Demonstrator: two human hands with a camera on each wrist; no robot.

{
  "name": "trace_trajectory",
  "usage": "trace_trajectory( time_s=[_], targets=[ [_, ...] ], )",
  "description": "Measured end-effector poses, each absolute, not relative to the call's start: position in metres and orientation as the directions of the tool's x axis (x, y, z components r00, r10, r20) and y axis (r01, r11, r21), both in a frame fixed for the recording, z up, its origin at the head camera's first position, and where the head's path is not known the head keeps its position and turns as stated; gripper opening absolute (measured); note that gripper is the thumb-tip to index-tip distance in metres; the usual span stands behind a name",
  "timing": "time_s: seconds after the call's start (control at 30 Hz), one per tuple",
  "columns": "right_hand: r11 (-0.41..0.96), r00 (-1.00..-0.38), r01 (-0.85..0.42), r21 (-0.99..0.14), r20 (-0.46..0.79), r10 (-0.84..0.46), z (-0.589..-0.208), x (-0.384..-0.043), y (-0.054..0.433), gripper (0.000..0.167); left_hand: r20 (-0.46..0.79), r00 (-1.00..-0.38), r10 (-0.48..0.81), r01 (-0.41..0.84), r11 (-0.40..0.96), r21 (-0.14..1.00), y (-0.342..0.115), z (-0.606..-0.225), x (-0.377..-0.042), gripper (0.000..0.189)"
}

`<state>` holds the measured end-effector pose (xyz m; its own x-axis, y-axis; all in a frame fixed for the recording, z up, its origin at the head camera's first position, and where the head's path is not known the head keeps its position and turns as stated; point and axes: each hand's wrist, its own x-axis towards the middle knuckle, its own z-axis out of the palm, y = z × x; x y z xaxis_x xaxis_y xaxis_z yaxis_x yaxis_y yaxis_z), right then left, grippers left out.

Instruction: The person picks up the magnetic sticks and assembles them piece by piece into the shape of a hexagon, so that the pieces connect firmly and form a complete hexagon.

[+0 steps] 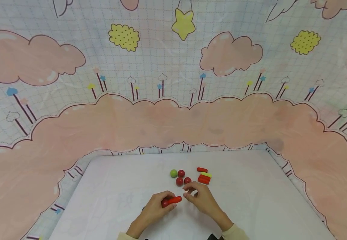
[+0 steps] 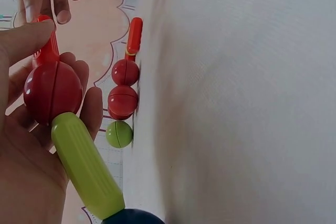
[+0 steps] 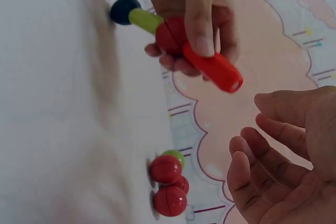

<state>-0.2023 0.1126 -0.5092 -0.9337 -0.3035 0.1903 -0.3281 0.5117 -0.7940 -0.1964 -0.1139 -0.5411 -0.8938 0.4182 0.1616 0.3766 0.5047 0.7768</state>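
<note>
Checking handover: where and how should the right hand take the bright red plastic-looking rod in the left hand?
Likely best: pinch the red rod across its slim sides near the free tip, from the person's right. That tip juts toward the right hand, while the left hand holds the other end at the glossy red ball.

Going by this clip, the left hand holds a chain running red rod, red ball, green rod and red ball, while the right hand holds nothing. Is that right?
Not quite: the chain ends in a dark blue ball, not a second red one, as the right wrist view shows. The rest stands: the left hand holds it, and the right hand holds nothing.
</note>
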Motion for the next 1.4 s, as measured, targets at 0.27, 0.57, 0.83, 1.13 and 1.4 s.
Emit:
trace_trajectory(
  time_s=[0.27, 0.57, 0.83, 1.13, 1.4],
  targets=[
    [0.524, -0.966, -0.24, -0.817, 0.149, -0.21, -0.519, -0.219, 0.122, 0.024, 0.137, -0.903, 0.407, 0.347, 0.504, 0.791, -0.115, -0.541, -0.196, 0.025],
    [0.534, -0.976, -0.22, -0.817, 0.183, -0.121, -0.538, -0.232, 0.13, 0.024, 0.122, -0.903, 0.413, 0.333, 0.489, 0.806, -0.116, -0.542, -0.197, 0.024],
    [0.507, -0.988, -0.152, -0.848, 0.147, -0.051, -0.555, -0.243, 0.125, 0.03, 0.157, -0.901, 0.405, 0.36, 0.494, 0.791, -0.116, -0.543, -0.198, 0.023],
    [0.507, -0.993, -0.118, -0.854, 0.111, -0.044, -0.564, -0.248, 0.118, 0.037, 0.122, -0.905, 0.407, 0.327, 0.485, 0.811, -0.117, -0.54, -0.197, 0.025],
    [0.545, -0.988, -0.153, -0.824, 0.129, -0.083, -0.568, -0.25, 0.115, 0.036, 0.113, -0.908, 0.403, 0.318, 0.489, 0.812, -0.118, -0.539, -0.198, 0.026]
  ],
)
